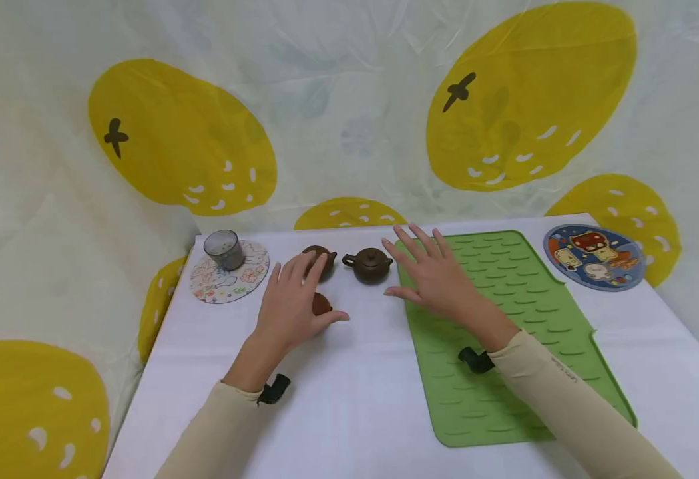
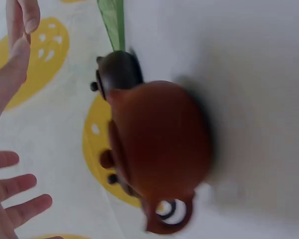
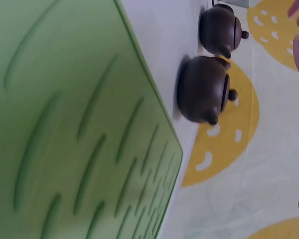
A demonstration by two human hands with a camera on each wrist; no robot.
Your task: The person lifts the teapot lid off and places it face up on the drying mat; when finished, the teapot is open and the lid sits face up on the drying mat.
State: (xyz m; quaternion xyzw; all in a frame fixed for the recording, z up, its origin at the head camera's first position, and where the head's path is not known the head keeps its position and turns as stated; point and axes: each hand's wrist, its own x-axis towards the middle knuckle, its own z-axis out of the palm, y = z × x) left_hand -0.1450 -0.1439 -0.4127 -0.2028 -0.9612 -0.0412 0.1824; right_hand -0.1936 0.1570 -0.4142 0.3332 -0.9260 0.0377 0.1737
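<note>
Three small teapots stand on the white table. My left hand (image 1: pixel 289 303) is held with fingers spread above the reddish-brown teapot (image 2: pixel 162 139), partly covering it in the head view. Its fingertips also overlap one dark brown teapot (image 1: pixel 329 265) behind. To the right of that one is a second dark brown teapot (image 1: pixel 371 267), its lid on and handle pointing left. My right hand (image 1: pixel 436 279) hovers with spread fingers over the left part of a green ridged mat (image 1: pixel 505 392), just right of this second teapot. Neither hand grips anything.
At the back left, a grey transparent cup (image 1: pixel 224 249) stands on a round floral coaster (image 1: pixel 212 289). A round blue coaster (image 1: pixel 616 276) with cartoon pictures lies at the back right. Behind the table hangs a pale cloth (image 1: pixel 349 100) with yellow fruit prints.
</note>
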